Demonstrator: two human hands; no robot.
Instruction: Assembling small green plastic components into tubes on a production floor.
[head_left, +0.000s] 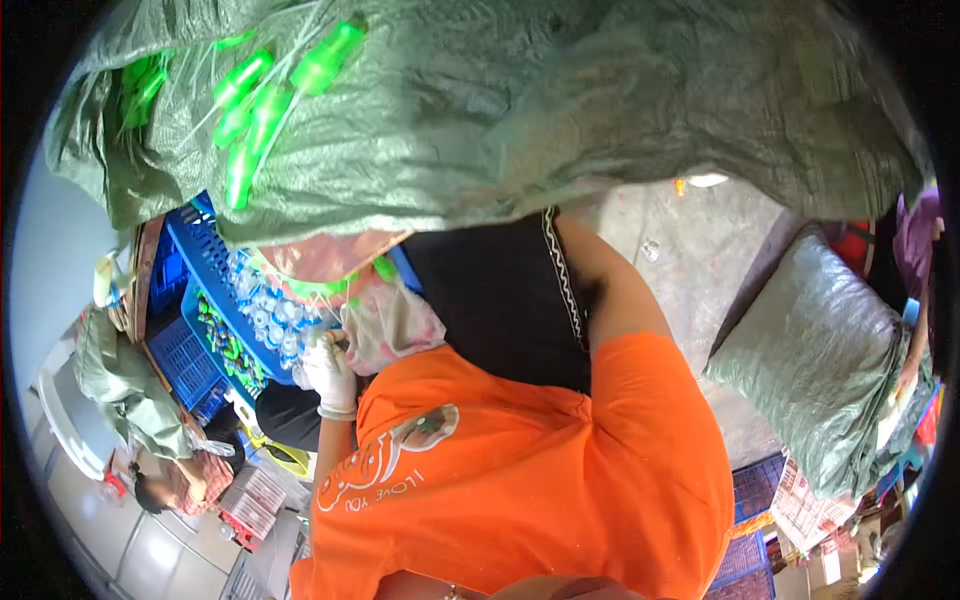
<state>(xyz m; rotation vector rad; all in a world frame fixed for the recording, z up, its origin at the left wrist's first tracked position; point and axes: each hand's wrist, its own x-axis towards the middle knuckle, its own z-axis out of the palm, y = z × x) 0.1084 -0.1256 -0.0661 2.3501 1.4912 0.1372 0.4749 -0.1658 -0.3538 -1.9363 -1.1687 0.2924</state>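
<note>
My left hand [328,374], in a white glove, is beside the blue basket [190,243] at the left, close to a pale cloth with pink marks [390,325]. Its fingers are curled together, and what they hold, if anything, is too small to make out. Clear bulb-shaped pieces with blue parts [270,315] fill the basket next to it. My right arm [625,285] reaches up under a large green woven sack [600,110], which hides the hand. Bright green pump heads with thin pale tubes [325,60] lie on the sack at the upper left.
Small green and dark pieces [228,350] fill a lower blue crate. Another person [185,485] is at the far lower left, near a pink crate [255,500]. A stuffed silver-green sack [810,340] stands on the grey floor [700,225] at the right, with more crates [745,560] below it.
</note>
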